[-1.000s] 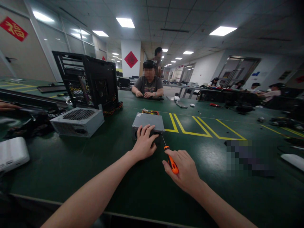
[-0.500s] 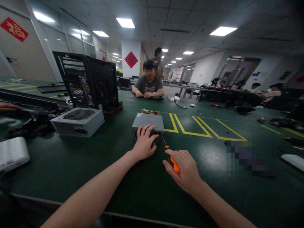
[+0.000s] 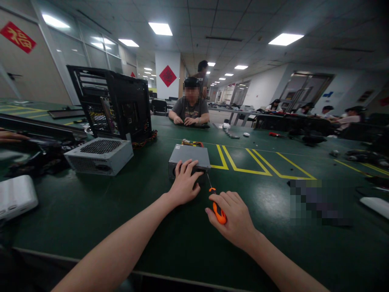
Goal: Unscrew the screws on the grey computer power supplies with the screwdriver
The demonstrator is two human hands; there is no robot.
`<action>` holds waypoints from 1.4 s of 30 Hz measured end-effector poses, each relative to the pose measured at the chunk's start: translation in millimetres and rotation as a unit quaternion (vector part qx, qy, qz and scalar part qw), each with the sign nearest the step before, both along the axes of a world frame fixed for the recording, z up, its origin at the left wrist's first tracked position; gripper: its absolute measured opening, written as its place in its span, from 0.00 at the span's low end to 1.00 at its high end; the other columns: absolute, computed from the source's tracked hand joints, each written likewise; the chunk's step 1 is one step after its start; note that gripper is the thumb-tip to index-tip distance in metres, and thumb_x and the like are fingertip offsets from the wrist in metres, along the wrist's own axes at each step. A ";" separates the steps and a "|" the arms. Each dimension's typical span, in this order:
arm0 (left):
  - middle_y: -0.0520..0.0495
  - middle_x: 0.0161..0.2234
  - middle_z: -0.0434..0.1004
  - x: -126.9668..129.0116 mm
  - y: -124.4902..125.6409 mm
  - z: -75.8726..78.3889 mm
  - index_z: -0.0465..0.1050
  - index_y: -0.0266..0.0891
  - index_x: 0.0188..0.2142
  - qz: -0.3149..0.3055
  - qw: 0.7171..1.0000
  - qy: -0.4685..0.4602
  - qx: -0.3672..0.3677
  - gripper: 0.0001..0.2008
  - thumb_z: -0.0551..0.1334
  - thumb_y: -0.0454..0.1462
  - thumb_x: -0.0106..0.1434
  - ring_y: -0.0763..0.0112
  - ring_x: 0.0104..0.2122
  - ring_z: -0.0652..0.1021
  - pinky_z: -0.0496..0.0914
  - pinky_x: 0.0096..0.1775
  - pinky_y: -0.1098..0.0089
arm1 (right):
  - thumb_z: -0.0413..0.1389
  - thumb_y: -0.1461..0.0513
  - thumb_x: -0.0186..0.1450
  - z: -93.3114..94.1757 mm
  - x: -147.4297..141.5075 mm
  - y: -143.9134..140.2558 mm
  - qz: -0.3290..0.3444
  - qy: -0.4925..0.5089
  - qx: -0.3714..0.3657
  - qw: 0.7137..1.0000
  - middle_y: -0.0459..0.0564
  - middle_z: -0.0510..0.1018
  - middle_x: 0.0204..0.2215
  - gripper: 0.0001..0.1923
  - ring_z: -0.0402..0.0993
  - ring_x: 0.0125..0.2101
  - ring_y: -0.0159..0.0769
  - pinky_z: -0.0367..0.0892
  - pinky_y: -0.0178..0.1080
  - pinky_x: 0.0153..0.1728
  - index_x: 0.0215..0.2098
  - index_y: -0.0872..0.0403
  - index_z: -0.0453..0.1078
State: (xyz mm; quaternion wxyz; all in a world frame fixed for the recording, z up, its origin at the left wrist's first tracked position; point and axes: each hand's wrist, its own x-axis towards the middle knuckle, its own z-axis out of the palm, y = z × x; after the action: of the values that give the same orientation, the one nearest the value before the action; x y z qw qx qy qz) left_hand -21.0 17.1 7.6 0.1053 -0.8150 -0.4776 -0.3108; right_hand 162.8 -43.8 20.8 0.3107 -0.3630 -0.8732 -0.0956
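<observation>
A grey metal computer power supply [image 3: 189, 154] rests on the green table, with colored cables at its far side. My left hand [image 3: 184, 182] lies over its front top edge, fingers spread and stretched out against the box. In my right hand [image 3: 234, 213] is a screwdriver [image 3: 219, 211] with an orange and black handle. Its thin shaft points up and away to the lower right of the power supply's front face. The tip is too small to tell whether it touches a screw.
To the left stand a second power supply [image 3: 100, 156] and an open black computer case [image 3: 111, 103]. A white box-like device [image 3: 16, 197] sits at the left edge. Yellow tape lines [image 3: 249, 173] mark the table. Across it, a person [image 3: 191, 107] sits.
The screwdriver handle has tilted a little to the left, and my right hand has turned slightly with it. My left hand and the power supply stay where they were.
</observation>
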 end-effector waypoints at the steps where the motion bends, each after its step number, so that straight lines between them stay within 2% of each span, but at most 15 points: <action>1: 0.44 0.59 0.54 0.1 0.1 -0.1 0.68 0.43 0.48 0.001 1.000 0.000 0.000 0.21 0.59 0.35 0.53 0.54 0.59 0.53 0.42 0.58 0.48 | 0.50 0.59 0.62 -0.7 0.6 0.4 -0.004 0.004 -0.002 1.000 0.49 0.70 0.28 0.11 0.62 0.29 0.34 0.56 0.38 0.32 0.39 0.56 0.67; 9: 0.42 0.59 0.54 0.5 -0.6 0.5 0.68 0.42 0.48 -0.004 1.000 -0.005 0.000 0.21 0.59 0.35 0.53 0.53 0.59 0.53 0.42 0.58 0.48 | 0.51 0.64 0.56 1.3 1.0 -2.4 -0.007 -0.019 -0.003 1.000 0.50 0.65 0.28 0.11 0.58 0.30 0.36 0.57 0.38 0.31 0.37 0.56 0.69; 13: 0.42 0.59 0.54 0.2 -0.8 0.2 0.67 0.42 0.48 -0.001 1.000 0.002 0.003 0.21 0.58 0.35 0.53 0.53 0.59 0.52 0.42 0.59 0.48 | 0.51 0.61 0.59 4.2 0.4 -3.9 -0.008 -0.008 -0.005 1.000 0.50 0.65 0.28 0.09 0.59 0.31 0.36 0.57 0.38 0.32 0.36 0.56 0.69; 19: 0.44 0.58 0.55 1.2 -0.1 -1.1 0.67 0.43 0.48 -0.002 1.000 -0.006 0.002 0.21 0.59 0.36 0.54 0.53 0.59 0.52 0.42 0.59 0.48 | 0.49 0.55 0.62 5.4 2.5 -2.7 -0.031 -0.010 0.011 0.999 0.50 0.67 0.27 0.14 0.60 0.30 0.36 0.56 0.38 0.31 0.37 0.55 0.70; 25: 0.43 0.58 0.56 1.5 0.0 -0.4 0.68 0.43 0.49 -0.003 1.000 -0.004 0.004 0.21 0.59 0.36 0.54 0.53 0.59 0.52 0.43 0.58 0.47 | 0.47 0.56 0.64 4.1 3.4 -1.1 -0.020 0.029 0.029 0.999 0.48 0.72 0.25 0.14 0.64 0.26 0.33 0.56 0.36 0.30 0.40 0.58 0.68; 32: 0.42 0.58 0.54 -0.3 0.8 -1.5 0.68 0.44 0.49 -0.010 1.000 0.002 0.007 0.21 0.59 0.36 0.54 0.53 0.59 0.52 0.42 0.58 0.48 | 0.49 0.60 0.62 3.8 1.8 -2.2 -0.011 0.003 0.011 1.000 0.49 0.68 0.26 0.09 0.61 0.28 0.34 0.56 0.37 0.31 0.35 0.55 0.69; 38: 0.42 0.58 0.54 -1.0 1.3 -1.4 0.69 0.43 0.49 -0.019 1.000 -0.010 0.004 0.21 0.59 0.36 0.54 0.53 0.59 0.52 0.41 0.59 0.49 | 0.49 0.59 0.62 6.6 0.0 -3.9 -0.019 -0.002 0.001 1.000 0.49 0.65 0.26 0.09 0.59 0.29 0.35 0.56 0.37 0.30 0.32 0.54 0.69; 42: 0.43 0.58 0.54 -1.3 1.3 -1.0 0.69 0.43 0.48 -0.016 1.000 -0.009 0.004 0.20 0.59 0.36 0.54 0.53 0.59 0.52 0.41 0.59 0.49 | 0.49 0.57 0.63 5.4 1.7 -2.5 -0.032 -0.004 -0.002 0.999 0.50 0.66 0.27 0.11 0.60 0.29 0.35 0.57 0.37 0.29 0.37 0.55 0.69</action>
State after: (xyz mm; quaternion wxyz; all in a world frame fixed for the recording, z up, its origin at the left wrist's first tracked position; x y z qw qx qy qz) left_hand -22.3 18.5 6.6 0.0995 -0.8194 -0.4637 -0.3221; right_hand 164.5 -46.3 26.2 0.3030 -0.3909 -0.8627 -0.1055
